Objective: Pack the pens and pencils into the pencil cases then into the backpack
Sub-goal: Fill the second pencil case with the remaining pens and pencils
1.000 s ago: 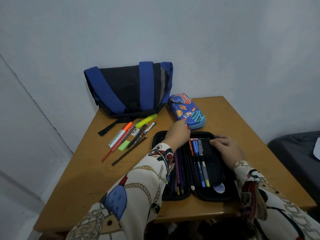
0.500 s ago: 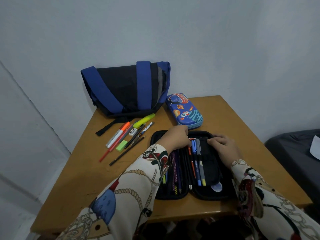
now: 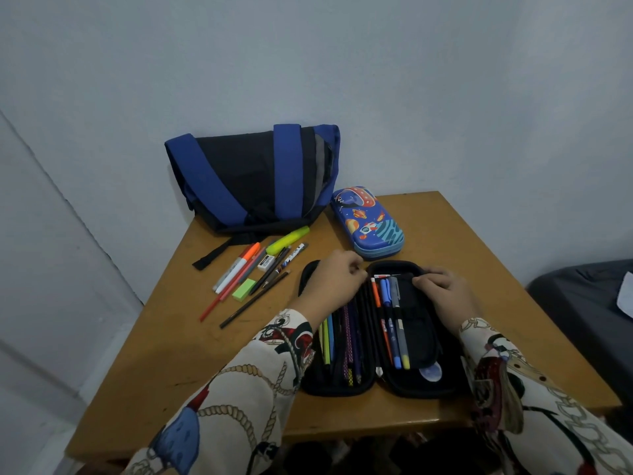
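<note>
Open flat at the near edge of the wooden surface (image 3: pixel 178 354): black pencil case (image 3: pixel 421 382), both halves lined with pens and pencils lying lengthwise. Above its far end, left hand (image 3: pixel 334 281), fingers (image 3: pixel 352 265) curled inward as if pinching something small, though impossible to tell what, if anything, is held. On the far rim of the right half, right hand (image 3: pixel 442 286), fingers bent and pressing or gripping the case's upper edge.

Still unpacked, left of the case: loose pens and pencils (image 3: pixel 253 279), among them an orange-capped marker (image 3: pixel 236 269), a yellow highlighter (image 3: pixel 287 235), a long red pencil (image 3: pixel 222 298) and a dark pencil (image 3: pixel 253 301), plus a white eraser (image 3: pixel 265 262) and a green eraser (image 3: pixel 244 290). Likely light, stiff and smooth, apt to roll; best pinched at mid-barrel, one or two at a time, and laid parallel to those already stowed. Erasers small and grippy, easily lifted by the sides.

Just beyond the black case: blue space-print pencil case (image 3: pixel 368 222), closed, apparently hard-shelled, probably best gripped across its width. At the back against the wall: blue and black backpack (image 3: pixel 253 176), soft and slumped, one black strap (image 3: pixel 219 253) trailing forward next to the loose pile. Opening not visible from here; probably in need of one hand to spread it before either case goes in.

At far right, off the surface: dark bed (image 3: pixel 582 303) with a pale sheet of paper (image 3: pixel 625 296). Nothing lying between loose pile and open case except the left forearm's patterned sleeve (image 3: pixel 239 389).
</note>
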A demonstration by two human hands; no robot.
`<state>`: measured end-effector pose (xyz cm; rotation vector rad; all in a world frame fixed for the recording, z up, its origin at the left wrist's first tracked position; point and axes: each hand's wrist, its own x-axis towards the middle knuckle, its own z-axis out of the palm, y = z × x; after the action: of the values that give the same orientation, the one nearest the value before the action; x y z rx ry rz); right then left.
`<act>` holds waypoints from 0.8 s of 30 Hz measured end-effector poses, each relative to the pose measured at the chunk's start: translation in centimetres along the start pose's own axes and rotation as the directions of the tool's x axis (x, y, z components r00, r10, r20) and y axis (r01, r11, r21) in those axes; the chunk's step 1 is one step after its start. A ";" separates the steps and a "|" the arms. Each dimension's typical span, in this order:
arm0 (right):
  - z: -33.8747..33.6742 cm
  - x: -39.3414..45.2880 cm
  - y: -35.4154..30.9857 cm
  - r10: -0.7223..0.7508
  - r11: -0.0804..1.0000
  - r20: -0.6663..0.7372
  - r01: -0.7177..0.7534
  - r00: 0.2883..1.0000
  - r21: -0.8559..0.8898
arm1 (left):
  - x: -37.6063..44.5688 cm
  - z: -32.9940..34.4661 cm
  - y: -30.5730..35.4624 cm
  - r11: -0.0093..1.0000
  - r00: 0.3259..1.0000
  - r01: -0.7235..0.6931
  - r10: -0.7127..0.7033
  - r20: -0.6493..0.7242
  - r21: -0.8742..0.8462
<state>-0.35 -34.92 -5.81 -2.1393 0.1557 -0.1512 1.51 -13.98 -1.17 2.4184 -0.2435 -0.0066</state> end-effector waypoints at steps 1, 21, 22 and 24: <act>0.0 0.0 0.0 0.002 1.000 -0.001 -0.002 1.000 0.001 | 0.0 -0.5 -0.6 0.998 0.995 0.038 -0.042 -0.092 -0.046; 0.1 -0.5 -0.6 -0.015 0.999 -0.025 0.016 1.000 0.048 | -1.6 -3.7 -7.3 0.830 0.946 0.196 -0.020 -0.323 0.523; 0.0 -0.5 -0.6 -0.014 0.999 -0.026 0.015 1.000 0.050 | -1.4 -4.1 -6.8 0.857 0.933 0.206 -0.026 -0.360 0.472; 0.0 -0.5 -0.6 -0.009 0.998 -0.024 0.011 1.000 0.057 | -0.8 -5.2 -5.3 0.924 0.889 0.207 -0.040 -0.456 0.323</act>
<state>-0.81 -34.52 -5.36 -2.0822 0.1526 -0.1844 1.98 -6.50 -0.74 2.7138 0.1386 0.5741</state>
